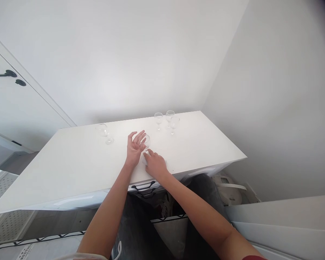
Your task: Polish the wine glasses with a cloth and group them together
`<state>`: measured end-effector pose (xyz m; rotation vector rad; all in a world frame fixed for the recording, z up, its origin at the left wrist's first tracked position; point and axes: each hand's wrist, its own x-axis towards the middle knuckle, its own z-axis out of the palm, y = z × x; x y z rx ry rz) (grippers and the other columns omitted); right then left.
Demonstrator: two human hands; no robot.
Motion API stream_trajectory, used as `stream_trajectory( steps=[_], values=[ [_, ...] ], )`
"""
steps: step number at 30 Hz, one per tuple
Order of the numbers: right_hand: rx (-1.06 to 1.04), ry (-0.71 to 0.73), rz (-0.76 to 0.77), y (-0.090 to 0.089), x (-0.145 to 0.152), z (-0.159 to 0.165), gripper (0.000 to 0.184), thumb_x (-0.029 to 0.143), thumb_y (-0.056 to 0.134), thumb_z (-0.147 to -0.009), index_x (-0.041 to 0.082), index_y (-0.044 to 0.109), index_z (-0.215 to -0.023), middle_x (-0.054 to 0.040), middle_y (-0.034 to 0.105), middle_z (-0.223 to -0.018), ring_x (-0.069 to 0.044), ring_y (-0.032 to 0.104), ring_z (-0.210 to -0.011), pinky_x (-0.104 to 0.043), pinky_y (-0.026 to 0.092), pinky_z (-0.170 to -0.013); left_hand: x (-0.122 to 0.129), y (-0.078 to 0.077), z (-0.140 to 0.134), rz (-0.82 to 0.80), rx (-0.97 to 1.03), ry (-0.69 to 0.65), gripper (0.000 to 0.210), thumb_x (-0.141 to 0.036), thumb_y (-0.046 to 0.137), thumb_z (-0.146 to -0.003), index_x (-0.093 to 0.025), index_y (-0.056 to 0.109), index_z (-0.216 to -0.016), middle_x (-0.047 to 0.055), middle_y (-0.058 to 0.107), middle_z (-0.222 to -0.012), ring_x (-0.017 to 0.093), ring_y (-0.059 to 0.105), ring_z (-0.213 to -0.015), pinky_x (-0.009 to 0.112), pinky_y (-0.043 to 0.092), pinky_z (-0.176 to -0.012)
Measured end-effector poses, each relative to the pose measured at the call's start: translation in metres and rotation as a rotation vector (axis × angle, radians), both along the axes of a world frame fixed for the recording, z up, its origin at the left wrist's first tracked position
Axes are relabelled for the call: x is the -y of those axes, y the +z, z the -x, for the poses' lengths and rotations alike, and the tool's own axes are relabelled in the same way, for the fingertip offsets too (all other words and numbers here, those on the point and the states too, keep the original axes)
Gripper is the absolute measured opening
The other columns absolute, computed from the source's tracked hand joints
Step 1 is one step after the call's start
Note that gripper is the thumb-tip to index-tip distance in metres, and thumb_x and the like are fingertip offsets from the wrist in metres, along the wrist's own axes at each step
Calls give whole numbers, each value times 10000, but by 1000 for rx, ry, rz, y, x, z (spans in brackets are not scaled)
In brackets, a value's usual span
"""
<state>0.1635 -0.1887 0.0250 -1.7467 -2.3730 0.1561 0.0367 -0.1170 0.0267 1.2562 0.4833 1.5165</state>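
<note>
Near the front edge of the white table, a small clear stemmed glass (144, 139) is in my left hand (134, 148), its thumb in front and fingers curled behind the bowl. My right hand (155, 164) is closed just below, its fingertips near the stem and foot of this glass. A bit of white, cloth-like material (144, 161) shows under the right fingers; its outline blends with the table. Behind stand three more stemmed glasses (158, 117) in a group. To the left, another glass (102, 130) lies tilted on its side, its foot toward me.
The white table (78, 162) has a drawer with a black handle (143, 186) in front of my knees. White walls rise behind and to the right. A door with a black handle (9, 73) is at far left. A pale appliance (229, 191) stands on the floor at right.
</note>
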Motion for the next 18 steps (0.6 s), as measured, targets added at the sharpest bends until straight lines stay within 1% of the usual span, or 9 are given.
stream_trajectory(
  steps=[2,3,5,6,8,10,12,16,18],
  values=[
    [2,-35,38,1,-5,-7,582,215,532,-939,213,525,-1521,-136,456,-1669,-311,693,-1146,-414,577,-852,-1,-1,1,8,10,55,709,-433,937,-801,-321,514,-1359,145,547,-1547,263,546,-1419,425,443,-1172],
    [4,-60,57,1,-9,-11,591,226,527,-943,219,511,-1534,-131,431,-1688,-307,712,-1110,-413,582,-830,-2,-3,2,20,14,101,669,-488,914,-815,-320,533,-1338,133,558,-1519,253,571,-1373,399,479,-1123],
    [16,-121,82,3,-21,-23,613,245,518,-953,224,479,-1564,-131,381,-1720,-301,741,-1051,-419,587,-803,-6,-7,4,77,25,208,508,-577,824,-880,-301,586,-1234,96,592,-1403,206,630,-1202,326,532,-982],
    [26,-152,87,3,-28,-29,620,256,513,-960,222,465,-1577,-136,363,-1729,-302,750,-1035,-423,587,-798,-8,-10,5,119,29,260,434,-598,775,-916,-285,606,-1164,75,600,-1324,176,639,-1099,287,534,-905],
    [45,-198,81,3,-43,-43,616,291,507,-979,210,457,-1588,-149,347,-1735,-312,760,-1023,-430,587,-793,-11,-15,6,207,33,325,366,-592,722,-959,-253,614,-1045,41,583,-1184,129,614,-935,229,504,-782],
    [56,-221,66,2,-55,-54,608,322,503,-993,200,460,-1587,-156,348,-1734,-317,763,-1015,-432,585,-789,-13,-18,6,257,32,344,352,-572,714,-968,-237,606,-985,24,547,-1102,108,575,-842,207,466,-705],
    [58,-227,58,-1,-63,-61,599,333,496,-1003,204,462,-1588,-156,344,-1737,-310,764,-994,-431,582,-780,-14,-21,6,265,22,336,344,-558,696,-980,-228,602,-952,20,524,-1077,102,548,-797,208,445,-671],
    [42,-241,46,-7,-69,-63,599,334,494,-1009,224,453,-1596,-151,324,-1747,-290,760,-976,-424,576,-780,-15,-23,5,263,-12,314,321,-529,639,-1013,-222,610,-924,27,529,-1081,110,533,-771,231,439,-661],
    [27,-253,37,-8,-69,-61,600,338,498,-1010,229,451,-1598,-151,319,-1749,-293,758,-986,-425,575,-787,-17,-24,6,279,-28,334,326,-531,625,-1020,-222,611,-918,29,542,-1075,115,537,-771,237,435,-660]
  ],
)
